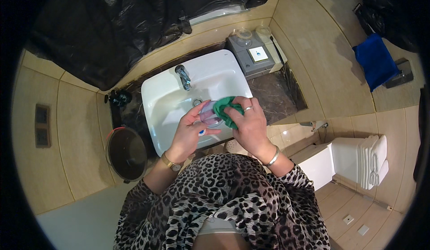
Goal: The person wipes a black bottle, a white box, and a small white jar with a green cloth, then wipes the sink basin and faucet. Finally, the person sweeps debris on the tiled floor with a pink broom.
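Observation:
My left hand (182,135) is closed around a clear, faintly purple drinking glass (208,114), tilted over the front part of the white sink (154,104). Bunched in my right hand (251,128) is a green cloth (227,110), pressed against the glass's right end and covering it. Part of the cloth may be inside the glass; I cannot tell. A small blue and white round spot (201,132) shows by my left fingers. Beyond my hands stands the chrome faucet (182,77), and the drain (197,102) lies just behind the glass.
A dark bucket (127,153) stands left of the sink. On the dark marble counter (273,93) at right sits a grey box (248,55) with another clear glass (243,35) on top. A blue cloth (376,61) hangs on the right wall. Folded white towels (374,160) are lower right.

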Motion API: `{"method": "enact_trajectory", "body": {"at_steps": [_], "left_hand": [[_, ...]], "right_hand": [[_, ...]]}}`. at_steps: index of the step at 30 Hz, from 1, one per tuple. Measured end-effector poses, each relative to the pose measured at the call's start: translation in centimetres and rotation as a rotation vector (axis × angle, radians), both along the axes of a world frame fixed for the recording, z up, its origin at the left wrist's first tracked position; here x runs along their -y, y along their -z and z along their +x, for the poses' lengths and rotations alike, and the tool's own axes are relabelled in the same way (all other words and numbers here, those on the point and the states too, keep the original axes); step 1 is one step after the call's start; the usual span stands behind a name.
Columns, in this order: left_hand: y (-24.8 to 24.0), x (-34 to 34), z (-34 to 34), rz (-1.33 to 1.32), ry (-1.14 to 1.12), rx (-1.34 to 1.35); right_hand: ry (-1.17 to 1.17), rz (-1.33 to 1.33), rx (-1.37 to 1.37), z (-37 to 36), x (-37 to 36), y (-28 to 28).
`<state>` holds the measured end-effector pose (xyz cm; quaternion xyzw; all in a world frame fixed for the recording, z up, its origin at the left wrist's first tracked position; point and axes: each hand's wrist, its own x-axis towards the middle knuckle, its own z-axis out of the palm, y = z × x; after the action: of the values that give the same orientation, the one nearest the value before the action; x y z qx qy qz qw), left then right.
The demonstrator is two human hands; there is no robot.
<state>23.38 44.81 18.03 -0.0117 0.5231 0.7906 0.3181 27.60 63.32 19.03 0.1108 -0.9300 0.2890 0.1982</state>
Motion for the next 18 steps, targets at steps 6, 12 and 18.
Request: {"method": "enact_trajectory", "body": {"at_steps": [6, 12, 18], "left_hand": [[1.5, 0.5, -0.7, -0.021, -0.009, -0.055], [1.2, 1.0, -0.3, 0.050, -0.090, 0.012], [1.8, 1.2, -0.7, 0.129, -0.066, 0.337]], "right_hand": [[-0.160, 0.036, 0.063, 0.2, 0.8, 1.4], [0.060, -0.222, 0.146, 0.3, -1.8, 1.1], [-0.113, -1.421, 0.533, 0.3, -1.0, 2.5]]}}
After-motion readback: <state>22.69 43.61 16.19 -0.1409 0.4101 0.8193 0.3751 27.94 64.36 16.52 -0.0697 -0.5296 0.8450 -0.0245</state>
